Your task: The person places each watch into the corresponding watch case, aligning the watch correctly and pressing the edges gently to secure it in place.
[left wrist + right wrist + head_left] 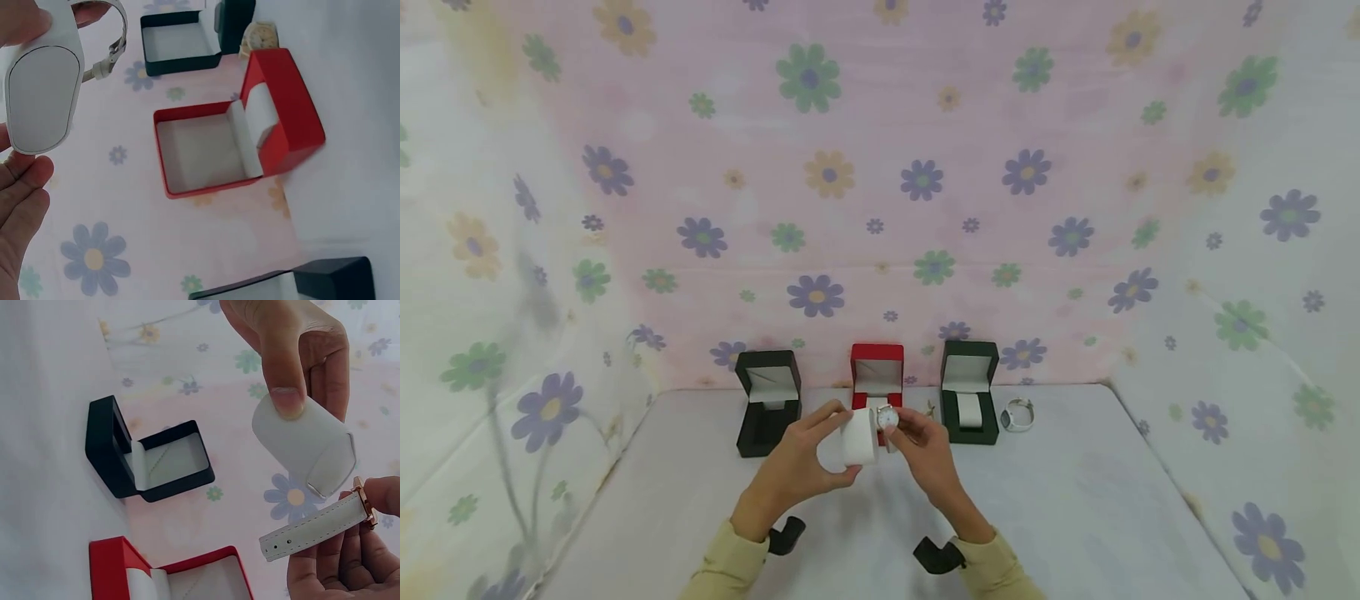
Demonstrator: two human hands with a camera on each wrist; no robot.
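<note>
My left hand grips a white watch cushion by its sides, raised in front of the boxes. Pinched between the thumb and fingers of my right hand is a wristwatch with a round white dial. Its white strap hangs unfastened in the right wrist view, with punched holes and a rose-gold case edge. The watch is right beside the end of the cushion. In the left wrist view the flat oval end of the cushion faces the camera.
Three open watch boxes stand along the back: a black one at left, a red one with a white cushion, and a dark green one with a white cushion. A white watch lies right of the green box; a gold-toned watch lies between red and green.
</note>
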